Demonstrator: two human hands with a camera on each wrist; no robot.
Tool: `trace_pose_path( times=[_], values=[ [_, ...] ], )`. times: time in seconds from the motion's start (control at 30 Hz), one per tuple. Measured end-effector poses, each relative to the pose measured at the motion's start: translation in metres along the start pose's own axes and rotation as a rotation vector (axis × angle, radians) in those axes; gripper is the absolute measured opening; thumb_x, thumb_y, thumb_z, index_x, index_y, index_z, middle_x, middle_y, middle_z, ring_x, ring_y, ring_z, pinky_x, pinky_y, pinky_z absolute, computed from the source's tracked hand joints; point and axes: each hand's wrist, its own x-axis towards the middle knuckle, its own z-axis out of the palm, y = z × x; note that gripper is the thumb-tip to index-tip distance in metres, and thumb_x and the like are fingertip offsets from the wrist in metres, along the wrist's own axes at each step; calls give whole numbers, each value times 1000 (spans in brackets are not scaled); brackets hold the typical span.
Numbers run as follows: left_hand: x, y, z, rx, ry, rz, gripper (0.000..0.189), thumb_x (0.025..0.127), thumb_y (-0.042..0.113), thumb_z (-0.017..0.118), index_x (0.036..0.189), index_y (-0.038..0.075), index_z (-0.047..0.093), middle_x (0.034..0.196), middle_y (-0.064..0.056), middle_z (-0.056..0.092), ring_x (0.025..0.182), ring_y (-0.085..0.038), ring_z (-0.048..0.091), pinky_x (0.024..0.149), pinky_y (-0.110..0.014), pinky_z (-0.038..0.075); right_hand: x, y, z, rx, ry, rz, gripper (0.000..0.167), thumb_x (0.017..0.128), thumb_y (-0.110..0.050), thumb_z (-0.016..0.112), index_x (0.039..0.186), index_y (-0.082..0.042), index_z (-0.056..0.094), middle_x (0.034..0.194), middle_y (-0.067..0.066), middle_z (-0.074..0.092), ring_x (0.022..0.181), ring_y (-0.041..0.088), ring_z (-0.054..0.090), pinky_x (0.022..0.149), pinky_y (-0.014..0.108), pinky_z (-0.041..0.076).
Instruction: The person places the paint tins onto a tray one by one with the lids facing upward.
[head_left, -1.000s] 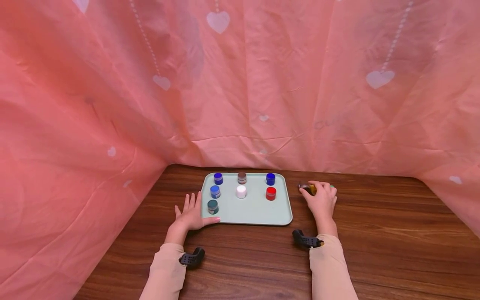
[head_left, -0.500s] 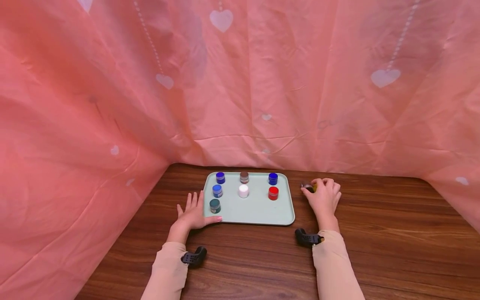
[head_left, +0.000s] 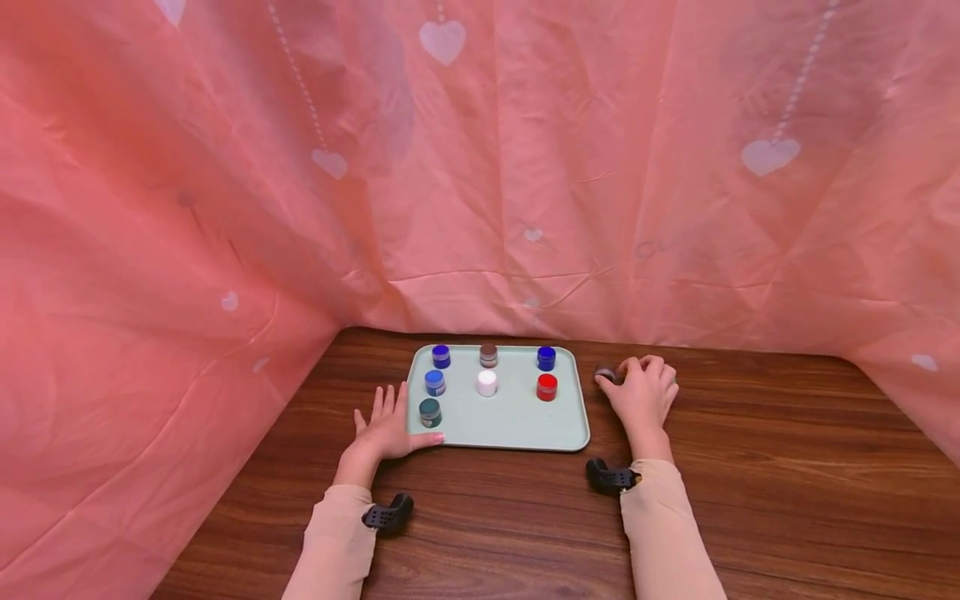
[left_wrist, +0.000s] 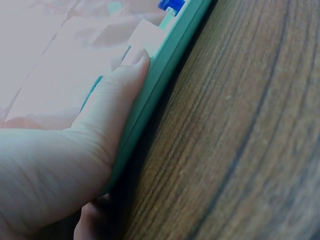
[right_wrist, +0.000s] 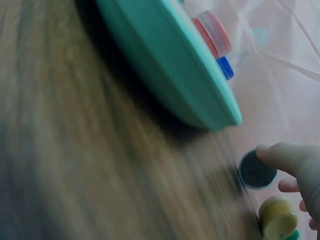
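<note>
My left hand (head_left: 384, 433) lies against the left corner of a pale green tray (head_left: 517, 425), fingers straight along its side, thumb on the front rim. In the left wrist view that thumb (left_wrist: 112, 95) presses along the tray's edge. Right of the tray, my right hand (head_left: 641, 396) pinches a small dark paint jar (head_left: 605, 374) between thumb and forefinger. The right wrist view shows the thumb on the dark jar's round face, with a yellow jar (right_wrist: 277, 218) and a green one (right_wrist: 294, 235) close by the fingers. The hand hides these two in the head view.
On the tray stand blue jars (head_left: 435, 382), a dark green jar (head_left: 430, 412), a brown jar (head_left: 488, 356), a white jar (head_left: 487, 382) and a red jar (head_left: 547, 387). A pink curtain (head_left: 480, 208) hangs behind the wooden table (head_left: 787, 467).
My right hand has shifted slightly left with the dark jar, and the yellow jar, earlier showing between its fingers, is now hidden in the head view. The left hand keeps its place on the tray.
</note>
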Motion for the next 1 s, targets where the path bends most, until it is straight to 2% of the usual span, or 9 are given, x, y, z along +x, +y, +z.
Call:
trace_pose_path(
  times=[0.23, 0.37, 0.63, 1.0],
  values=[
    [4, -1, 8, 5, -9, 0, 133, 66, 85, 60, 158, 11, -3, 164, -19, -1, 152, -35, -14, 112, -71, -9, 2, -3, 2, -56, -12, 21, 46, 84, -42, 73, 85, 1, 57, 117, 23, 39, 116, 42, 28, 97, 60, 19],
    [3, 0, 9, -3, 0, 1, 132, 67, 83, 62, 158, 10, -1, 164, -21, 0, 152, -36, -13, 111, -72, -8, 3, -4, 4, -65, -16, 15, 43, 85, -38, 72, 84, 2, 57, 116, 23, 39, 116, 43, 28, 93, 61, 20],
    [3, -2, 6, 3, 1, -1, 132, 68, 82, 63, 158, 10, -1, 164, -21, 0, 152, -36, -14, 111, -72, -9, 3, -8, 7, -52, -50, -4, 32, 84, -29, 68, 88, 0, 55, 121, 25, 39, 119, 45, 28, 97, 70, 15],
    [3, -3, 4, 12, 7, 2, 133, 67, 83, 62, 158, 10, -1, 164, -21, 0, 152, -36, -13, 111, -72, -8, 3, -10, 6, -47, -85, -42, 31, 82, -19, 73, 99, 0, 57, 125, 25, 40, 122, 46, 28, 94, 64, 23]
  ],
)
